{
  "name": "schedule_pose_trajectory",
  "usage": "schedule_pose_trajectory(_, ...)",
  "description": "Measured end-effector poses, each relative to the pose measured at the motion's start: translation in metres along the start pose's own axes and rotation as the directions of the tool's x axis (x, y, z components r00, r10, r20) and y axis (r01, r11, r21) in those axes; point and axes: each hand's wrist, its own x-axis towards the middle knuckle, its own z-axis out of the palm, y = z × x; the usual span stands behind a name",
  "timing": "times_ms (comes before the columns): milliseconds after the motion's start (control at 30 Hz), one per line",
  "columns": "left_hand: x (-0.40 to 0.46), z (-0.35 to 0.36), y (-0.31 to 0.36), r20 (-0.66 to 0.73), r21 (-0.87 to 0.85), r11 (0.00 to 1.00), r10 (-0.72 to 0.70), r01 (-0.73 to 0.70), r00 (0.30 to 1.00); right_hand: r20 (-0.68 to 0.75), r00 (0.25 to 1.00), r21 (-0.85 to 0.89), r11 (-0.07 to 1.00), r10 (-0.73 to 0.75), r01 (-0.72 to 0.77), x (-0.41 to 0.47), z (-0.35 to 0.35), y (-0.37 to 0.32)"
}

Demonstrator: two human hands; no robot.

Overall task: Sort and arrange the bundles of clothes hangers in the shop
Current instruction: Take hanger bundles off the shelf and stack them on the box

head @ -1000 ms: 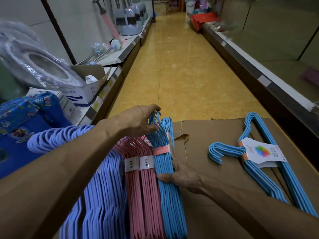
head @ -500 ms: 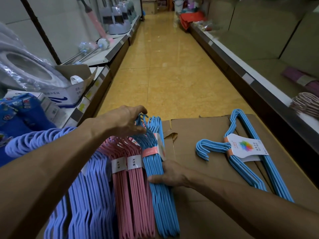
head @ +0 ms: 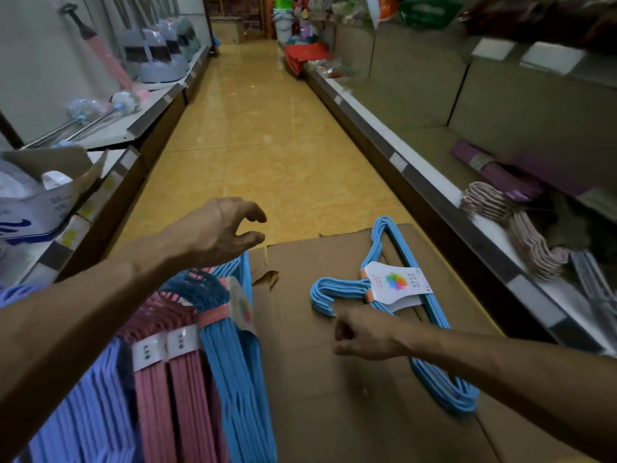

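Two hands over a flattened cardboard sheet (head: 334, 396) that serves as the surface here, shop aisle ahead. Left hand (head: 213, 228) hovers above the row of stacked bundles, fingers spread and loosely curved, holding nothing. Right hand (head: 364, 332) sits low on the cardboard just beside the hooks of the loose blue bundle (head: 430, 315), fingers curled under, nothing visibly gripped — contact with the hooks can't be told. Sorted row at lower left: purple bundle (head: 83, 412), then two pink bundles (head: 167, 389) with white paper bands, then a blue banded bundle (head: 230, 362) on the right edge, all lying side by side and touching. The loose blue bundle lies apart on the right, flat, hooks pointing left, white card label (head: 397, 282) around its neck. Judgement: coated wire hangers, light, stiff as a pack but springy at the ends; coating gives some grip; band keeps them together, so they likely fan out if lifted by one shoulder tip. Best hold looks like the neck right at the label, or hooks plus lower bar with both hands — then slide it against the blue banded bundle. Pale hangers (head: 521, 242) lie on the right shelf (head: 434, 182).
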Motion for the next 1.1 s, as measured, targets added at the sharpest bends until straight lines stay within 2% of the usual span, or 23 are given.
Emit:
schedule_pose_trajectory(100,0.022,0.002,0.028,-0.042,-0.035,0.996,0.074,-0.076,0.996,-0.012,0.997,-0.042,0.996,0.075,-0.076,-0.025,-0.018,0.036)
schedule_pose_trajectory(233,0.05,0.006,0.071,-0.121,-0.128,0.978,0.149,-0.164,0.981,-0.062,0.987,-0.004,0.989,0.148,-0.148,-0.05,-0.033,0.076)
schedule_pose_trajectory(433,0.07,0.023,0.121,-0.171,-0.251,0.932,0.222,-0.261,0.96,-0.122,0.957,0.025,0.965,0.264,-0.263,-0.064,-0.022,0.113)
schedule_pose_trajectory(633,0.071,0.039,0.137,-0.107,-0.334,0.91,0.223,-0.246,0.969,-0.087,0.913,0.111,0.915,0.398,-0.388,-0.038,-0.007,0.124)
schedule_pose_trajectory(833,0.07,0.047,0.132,-0.08,-0.341,0.916,0.195,-0.211,0.978,0.012,0.917,0.048,0.916,0.399,-0.399,0.0,0.003,0.105)
schedule_pose_trajectory(1000,0.067,0.049,0.124,-0.044,-0.346,0.921,0.173,-0.178,0.984,-0.125,0.896,0.013,0.904,0.425,-0.427,0.023,0.031,0.103)
schedule_pose_trajectory(1100,0.062,0.05,0.118,-0.017,-0.324,0.932,0.166,-0.162,0.986,-0.077,0.888,0.042,0.892,0.452,-0.45,0.025,0.028,0.108)
